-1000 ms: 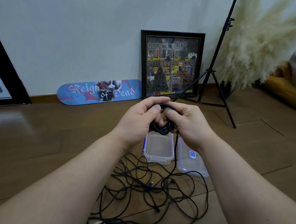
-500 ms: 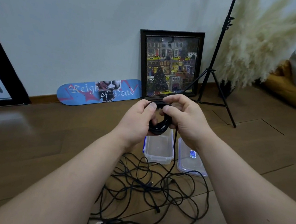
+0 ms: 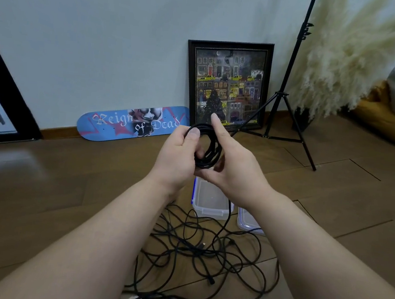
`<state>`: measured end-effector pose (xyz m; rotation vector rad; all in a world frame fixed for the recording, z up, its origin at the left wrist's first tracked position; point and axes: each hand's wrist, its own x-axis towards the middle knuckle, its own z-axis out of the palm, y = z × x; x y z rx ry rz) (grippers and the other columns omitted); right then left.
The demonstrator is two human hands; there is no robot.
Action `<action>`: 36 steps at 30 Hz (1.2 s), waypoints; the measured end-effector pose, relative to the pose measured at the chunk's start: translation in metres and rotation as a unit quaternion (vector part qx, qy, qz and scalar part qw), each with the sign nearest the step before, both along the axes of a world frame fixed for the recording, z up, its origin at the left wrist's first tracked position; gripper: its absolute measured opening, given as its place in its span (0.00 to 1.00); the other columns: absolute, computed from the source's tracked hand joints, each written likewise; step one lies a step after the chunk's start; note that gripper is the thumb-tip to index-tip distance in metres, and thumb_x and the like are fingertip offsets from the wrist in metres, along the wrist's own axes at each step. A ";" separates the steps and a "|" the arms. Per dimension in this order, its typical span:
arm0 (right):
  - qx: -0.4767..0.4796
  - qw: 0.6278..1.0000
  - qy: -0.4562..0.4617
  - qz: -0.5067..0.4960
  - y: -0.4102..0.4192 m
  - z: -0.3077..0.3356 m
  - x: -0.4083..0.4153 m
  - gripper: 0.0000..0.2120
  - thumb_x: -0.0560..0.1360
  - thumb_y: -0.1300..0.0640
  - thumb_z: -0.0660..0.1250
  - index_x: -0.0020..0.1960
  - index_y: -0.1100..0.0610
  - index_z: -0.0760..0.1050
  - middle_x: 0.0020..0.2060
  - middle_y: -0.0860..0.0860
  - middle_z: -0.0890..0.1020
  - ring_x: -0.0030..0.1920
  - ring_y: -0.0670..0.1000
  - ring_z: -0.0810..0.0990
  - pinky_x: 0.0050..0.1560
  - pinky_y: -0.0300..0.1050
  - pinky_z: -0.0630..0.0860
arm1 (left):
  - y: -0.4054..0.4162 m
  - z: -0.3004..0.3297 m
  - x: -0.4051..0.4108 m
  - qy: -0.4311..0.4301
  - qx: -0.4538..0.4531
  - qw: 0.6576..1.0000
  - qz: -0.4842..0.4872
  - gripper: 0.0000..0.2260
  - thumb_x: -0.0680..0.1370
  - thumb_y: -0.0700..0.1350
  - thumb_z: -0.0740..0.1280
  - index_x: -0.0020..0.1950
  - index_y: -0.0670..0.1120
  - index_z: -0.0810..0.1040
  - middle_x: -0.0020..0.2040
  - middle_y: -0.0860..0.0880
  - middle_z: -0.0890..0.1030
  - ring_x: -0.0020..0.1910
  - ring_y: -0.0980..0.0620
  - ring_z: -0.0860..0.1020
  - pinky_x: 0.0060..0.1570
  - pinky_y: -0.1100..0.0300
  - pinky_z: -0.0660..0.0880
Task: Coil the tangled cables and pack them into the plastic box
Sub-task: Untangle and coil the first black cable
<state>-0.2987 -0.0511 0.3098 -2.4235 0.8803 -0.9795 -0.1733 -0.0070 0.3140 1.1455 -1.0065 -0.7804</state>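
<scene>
Fingers of left hand (image 3: 178, 157) pinch black coil (image 3: 207, 148) above plastic box (image 3: 210, 199); right hand (image 3: 231, 167) fingers extended, steadying it. Coiling underway; next wrap likely draws slack from tangle (image 3: 204, 259) before box.

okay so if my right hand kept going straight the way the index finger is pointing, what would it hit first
Probably the framed picture leaning on the wall: the right hand points its index finger up and away toward it. Depth is unclear from one view.
</scene>
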 end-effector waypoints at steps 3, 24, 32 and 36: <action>0.050 0.999 -0.001 0.014 0.000 0.003 0.000 0.52 0.68 0.47 0.77 0.79 0.42 0.44 0.63 0.51 0.73 0.62 0.53 0.73 0.63 0.48 0.70 | 0.000 0.001 -0.001 -0.023 0.002 0.999 -0.023 0.10 0.82 0.48 0.58 0.42 0.48 0.70 0.27 0.58 0.71 0.35 0.53 0.68 0.43 0.50 0.68; 0.100 0.993 0.030 0.062 -0.010 -0.002 -0.001 0.45 0.72 0.50 0.74 0.78 0.44 0.50 0.69 0.52 0.70 0.67 0.52 0.71 0.68 0.51 0.69 | 0.018 0.016 0.004 0.121 0.077 0.979 -0.146 0.12 0.85 0.45 0.54 0.53 0.45 0.76 0.34 0.51 0.72 0.35 0.55 0.72 0.34 0.57 0.76; 0.093 0.994 0.046 0.035 -0.011 0.004 -0.007 0.47 0.70 0.45 0.75 0.78 0.41 0.49 0.70 0.51 0.70 0.67 0.50 0.71 0.67 0.48 0.69 | 0.011 0.015 -0.005 0.117 0.054 0.984 -0.121 0.14 0.85 0.40 0.53 0.39 0.47 0.69 0.31 0.51 0.65 0.32 0.55 0.65 0.31 0.62 0.72; 0.158 0.987 0.012 0.003 -0.014 0.002 -0.020 0.30 0.75 0.52 0.70 0.73 0.43 0.61 0.48 0.43 0.77 0.46 0.45 0.77 0.48 0.39 0.73 | 0.003 0.016 0.009 0.155 0.034 0.987 -0.002 0.12 0.85 0.42 0.54 0.46 0.48 0.73 0.26 0.55 0.65 0.30 0.56 0.64 0.41 0.54 0.74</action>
